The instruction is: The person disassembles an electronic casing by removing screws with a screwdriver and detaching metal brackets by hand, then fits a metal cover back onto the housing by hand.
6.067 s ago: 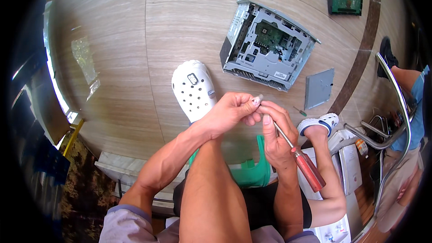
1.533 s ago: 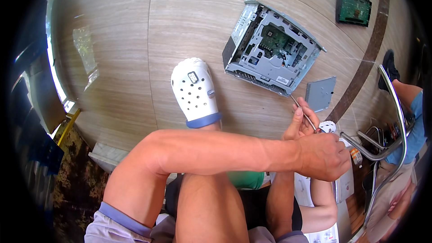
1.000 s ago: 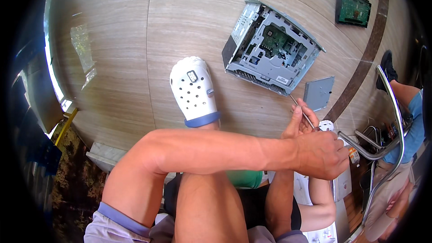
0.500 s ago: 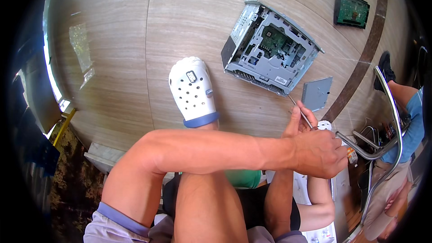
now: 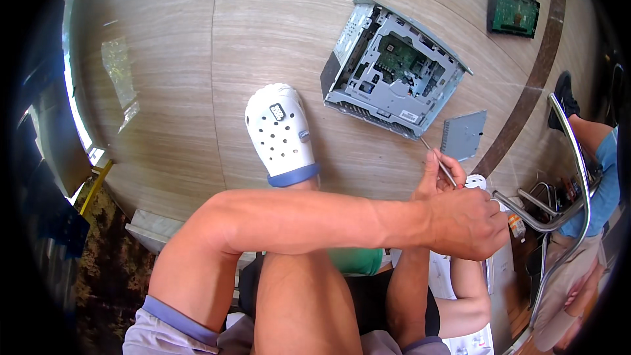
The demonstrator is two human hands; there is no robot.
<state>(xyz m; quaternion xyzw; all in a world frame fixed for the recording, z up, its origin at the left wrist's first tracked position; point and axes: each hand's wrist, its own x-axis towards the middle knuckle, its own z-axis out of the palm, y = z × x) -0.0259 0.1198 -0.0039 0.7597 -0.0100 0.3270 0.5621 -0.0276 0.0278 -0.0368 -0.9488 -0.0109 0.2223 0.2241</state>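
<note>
A grey metal electronics unit (image 5: 378,102) lies on the floor ahead, its top cut out to show a green circuit board (image 5: 402,58) inside. A screwdriver (image 5: 447,171) with a thin metal shaft slants to the unit's near right corner, where its tip appears to touch. My left hand (image 5: 470,225), its arm crossing over my knee, is closed around the handle end, which it hides. The fingers of my right hand (image 5: 439,174) close around the shaft, just beyond the left hand. A flat grey metal panel (image 5: 464,135) lies right of the tip.
Another green board in a dark frame (image 5: 513,10) lies at the far right. My white clog (image 5: 280,128) stands left of the unit. A chrome chair frame (image 5: 578,158) curves along the right, beside a seated person (image 5: 595,190). Another person's arm (image 5: 468,292) shows below my hands.
</note>
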